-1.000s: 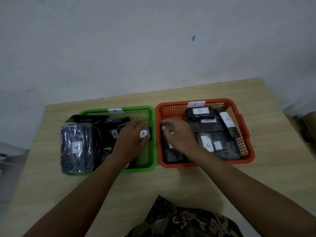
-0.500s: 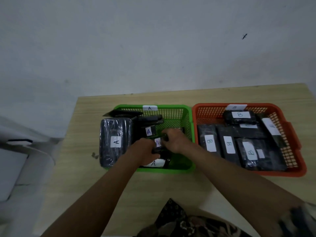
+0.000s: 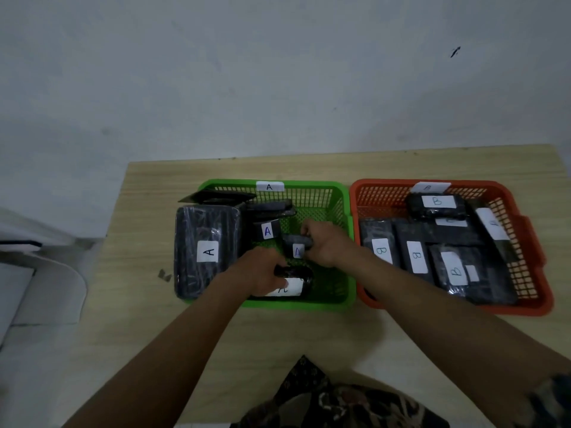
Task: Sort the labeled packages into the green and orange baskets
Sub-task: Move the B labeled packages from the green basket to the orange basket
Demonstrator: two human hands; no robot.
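Observation:
The green basket (image 3: 312, 186), tagged A, holds several black wrapped packages with white A labels; the biggest one (image 3: 205, 248) lies across its left rim. My left hand (image 3: 262, 270) grips a black A package (image 3: 295, 281) at the basket's front. My right hand (image 3: 324, 242) holds a small A package (image 3: 296, 244) in the basket's middle. The orange basket (image 3: 525, 211), tagged B, sits to the right, packed with several black B packages (image 3: 415, 256).
Both baskets stand side by side on a light wooden table (image 3: 148, 211) against a grey wall. A small dark scrap (image 3: 164, 274) lies on the table left of the green basket. White furniture (image 3: 37, 273) stands beyond the table's left edge.
My right hand left the orange basket and came over into the green one, where both hands now handle A packages. The view shifted left, so the baskets appear further right.

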